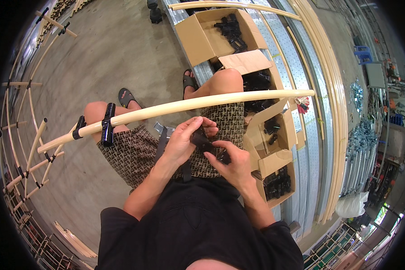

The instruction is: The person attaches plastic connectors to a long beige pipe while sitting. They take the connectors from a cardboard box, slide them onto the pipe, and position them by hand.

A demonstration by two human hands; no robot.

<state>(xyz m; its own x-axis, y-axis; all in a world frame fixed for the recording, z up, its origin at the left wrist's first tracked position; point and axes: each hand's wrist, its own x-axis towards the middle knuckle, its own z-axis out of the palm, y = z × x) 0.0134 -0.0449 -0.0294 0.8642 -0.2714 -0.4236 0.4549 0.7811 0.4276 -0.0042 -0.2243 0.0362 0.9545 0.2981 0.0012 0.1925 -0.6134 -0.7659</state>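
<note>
Above my lap, my left hand [184, 141] is closed round one end of a black pipe joint [201, 141]. The thumb and fingers of my right hand [231, 164] pinch its other end; a dark patch under that palm is too hidden to name. Just beyond both hands, a long cream pipe [180, 106] lies across my thighs. Toward its left end sit a larger black joint [107, 126] and a smaller black joint [79, 127]. Beside my left wrist lies a dark strap [161, 146] with a metal piece at its tip.
On my right, open cardboard boxes [194, 40] holding black joints [231, 31] stand in a row on a metal surface [301, 180]. Long cream pipes [330, 112] run alongside, near a red-and-white glove [303, 105]. Frames of joined pipes [29, 135] stand at far left.
</note>
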